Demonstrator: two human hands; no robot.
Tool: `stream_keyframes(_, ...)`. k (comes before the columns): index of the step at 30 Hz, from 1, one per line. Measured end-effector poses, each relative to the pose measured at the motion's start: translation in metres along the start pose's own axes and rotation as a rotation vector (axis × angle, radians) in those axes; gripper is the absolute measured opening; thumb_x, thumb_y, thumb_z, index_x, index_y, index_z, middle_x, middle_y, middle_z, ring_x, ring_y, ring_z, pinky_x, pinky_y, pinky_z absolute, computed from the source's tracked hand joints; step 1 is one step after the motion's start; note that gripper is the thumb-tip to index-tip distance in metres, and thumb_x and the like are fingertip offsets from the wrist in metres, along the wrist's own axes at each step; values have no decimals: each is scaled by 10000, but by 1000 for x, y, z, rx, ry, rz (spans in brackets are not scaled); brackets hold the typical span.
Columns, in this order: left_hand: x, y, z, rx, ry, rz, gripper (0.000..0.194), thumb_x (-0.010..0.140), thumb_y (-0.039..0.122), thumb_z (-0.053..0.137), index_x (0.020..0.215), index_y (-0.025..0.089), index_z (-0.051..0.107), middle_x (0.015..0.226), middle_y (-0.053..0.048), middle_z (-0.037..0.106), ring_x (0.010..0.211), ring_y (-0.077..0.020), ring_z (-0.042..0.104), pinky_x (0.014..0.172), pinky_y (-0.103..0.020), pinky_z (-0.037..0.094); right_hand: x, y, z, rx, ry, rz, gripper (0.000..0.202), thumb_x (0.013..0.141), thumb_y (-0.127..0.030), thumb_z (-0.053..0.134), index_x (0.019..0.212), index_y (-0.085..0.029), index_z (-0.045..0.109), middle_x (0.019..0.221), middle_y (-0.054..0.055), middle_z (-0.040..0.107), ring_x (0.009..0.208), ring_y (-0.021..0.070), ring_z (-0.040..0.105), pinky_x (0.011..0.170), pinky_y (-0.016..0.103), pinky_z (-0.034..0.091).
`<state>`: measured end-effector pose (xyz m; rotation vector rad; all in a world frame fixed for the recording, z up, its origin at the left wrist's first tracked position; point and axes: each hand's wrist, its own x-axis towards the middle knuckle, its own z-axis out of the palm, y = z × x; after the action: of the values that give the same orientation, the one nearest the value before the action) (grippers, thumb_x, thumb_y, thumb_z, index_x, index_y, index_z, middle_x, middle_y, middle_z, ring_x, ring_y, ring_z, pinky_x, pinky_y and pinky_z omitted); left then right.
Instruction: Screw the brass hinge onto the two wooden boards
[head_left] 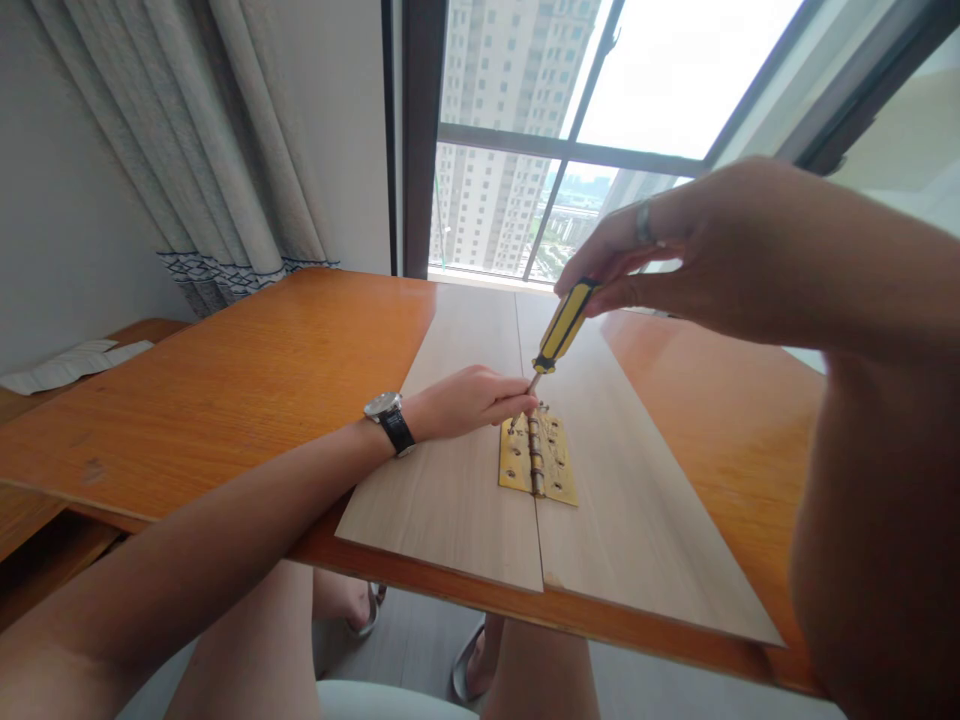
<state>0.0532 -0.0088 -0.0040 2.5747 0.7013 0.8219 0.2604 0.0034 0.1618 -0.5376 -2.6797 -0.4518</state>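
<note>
My right hand (660, 250) grips the top of a yellow and black screwdriver (564, 325), which slants down to the left. The fingers of my left hand (480, 398) are pinched around the screwdriver's metal shaft near its lower end. Just below them a brass hinge (538, 458) lies opened flat across the seam between two pale wooden boards (450, 480). Small screws stand near the hinge's far end, partly behind my left fingers. The screwdriver's tip is hidden, so I cannot tell what it touches.
The boards rest on an orange-brown wooden table (300, 370), reaching slightly past its front edge. White papers (75, 365) lie on a lower surface at the left. A grey curtain (195, 150) hangs behind, beside a dark-framed window (510, 140). My legs are under the table's edge.
</note>
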Motion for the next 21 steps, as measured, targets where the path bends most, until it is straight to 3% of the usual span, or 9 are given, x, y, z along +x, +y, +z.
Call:
stream_keyframes(5,0,-3,2,23,-21,18,336,1014,346,383,892,150,628,747,-28,661,694,-111,617,685,-220,454,-3,3,-2,11,-37,-31,185,795,-573,698,839,-397,732,651,-62,710,508,116,605,531,255,575)
stream_keyframes(9,0,-5,3,25,-25,30,330,1015,343,379,904,151,624,793,-43,680,752,-124,636,726,-227,459,-1,-16,-5,-36,-112,189,225,830,-531,659,832,-322,744,738,3,737,605,194,646,620,368,556)
stream_keyframes(13,0,-6,4,69,-16,28,341,1009,341,384,827,153,602,718,-24,632,661,-113,583,660,-218,429,1,-28,-8,22,-183,310,204,828,-455,657,852,-278,756,796,27,746,721,244,675,658,385,521)
stream_keyframes(18,1,-7,4,34,-34,23,345,1008,335,380,795,157,586,644,12,560,596,-94,525,623,-198,408,-4,-25,-11,220,-163,248,277,863,-419,617,1042,-252,747,996,44,751,891,246,690,731,361,509)
stream_keyframes(21,1,-8,4,23,-34,20,338,1004,333,389,805,154,596,668,1,592,617,-99,548,635,-198,415,-5,-26,-12,279,-141,225,272,873,-406,614,1043,-251,760,1011,45,753,917,238,691,774,353,503)
